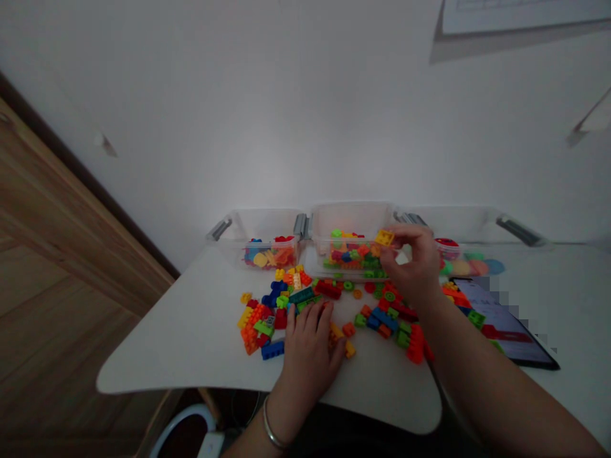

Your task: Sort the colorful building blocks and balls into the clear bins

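My right hand (414,267) is raised over the middle clear bin (353,219) and pinches a small yellow-orange brick (384,238) at its fingertips. My left hand (309,346) lies flat on the white table (191,343), fingers stretched out over the pile of loose coloured bricks (272,315), touching them. A bracelet circles my left wrist. More loose bricks (391,321) lie under and beside my right forearm.
Three clear plastic bins stand at the back: the left bin (260,229) holds mixed pieces, the right bin (470,222) holds round discs. A tablet (501,321) lies at the right. A wooden door is at the left, a white wall behind.
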A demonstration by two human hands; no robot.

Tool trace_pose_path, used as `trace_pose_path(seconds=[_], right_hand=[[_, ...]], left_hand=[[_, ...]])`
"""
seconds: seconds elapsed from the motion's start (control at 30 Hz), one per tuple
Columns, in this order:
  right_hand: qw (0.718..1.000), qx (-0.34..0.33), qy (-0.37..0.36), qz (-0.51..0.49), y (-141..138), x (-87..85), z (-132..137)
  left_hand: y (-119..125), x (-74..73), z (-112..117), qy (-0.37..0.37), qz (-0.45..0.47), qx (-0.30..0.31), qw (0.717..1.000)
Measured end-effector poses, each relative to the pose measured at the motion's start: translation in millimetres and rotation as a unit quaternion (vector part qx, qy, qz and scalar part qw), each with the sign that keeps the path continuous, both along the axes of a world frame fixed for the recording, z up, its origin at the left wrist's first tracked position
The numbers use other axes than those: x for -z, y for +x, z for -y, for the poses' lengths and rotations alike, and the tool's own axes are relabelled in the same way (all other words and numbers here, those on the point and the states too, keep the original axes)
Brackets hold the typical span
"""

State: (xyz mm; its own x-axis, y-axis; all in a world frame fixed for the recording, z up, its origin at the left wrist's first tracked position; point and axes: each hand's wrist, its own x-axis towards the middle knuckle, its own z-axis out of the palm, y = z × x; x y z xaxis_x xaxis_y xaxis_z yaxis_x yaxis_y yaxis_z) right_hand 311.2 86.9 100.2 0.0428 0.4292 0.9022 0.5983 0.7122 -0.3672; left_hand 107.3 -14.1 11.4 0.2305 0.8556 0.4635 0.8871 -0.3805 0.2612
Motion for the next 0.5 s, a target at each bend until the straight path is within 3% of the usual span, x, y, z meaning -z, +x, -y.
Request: trace_pose_path(seconds=[0.07,0.17,0.37,0.5], right_hand=[[0.998,0.045,0.015,-0.036,3.7,2.4,-4.5],[0.995,0.088,-0.022,-0.04,10.3,6.5,-13.7],[0.977,0.194,-0.087,0.033,20.0,18.3,-31.4],[0.968,0.217,-0.108,0.064,23.1,23.9,-36.4]], left_hand=[[-0.1,-0.1,-0.1,-0.001,-0.001,0.001,1.0],[-0.1,-0.3,-0.2,-0.004,-0.001,0.003,1.0],[0.1,-0.5,-0.3,-0.005,-0.009,-0.003,1.0],[-0.5,0.2,-0.4,-0.002,-0.019,-0.001,1.0]])
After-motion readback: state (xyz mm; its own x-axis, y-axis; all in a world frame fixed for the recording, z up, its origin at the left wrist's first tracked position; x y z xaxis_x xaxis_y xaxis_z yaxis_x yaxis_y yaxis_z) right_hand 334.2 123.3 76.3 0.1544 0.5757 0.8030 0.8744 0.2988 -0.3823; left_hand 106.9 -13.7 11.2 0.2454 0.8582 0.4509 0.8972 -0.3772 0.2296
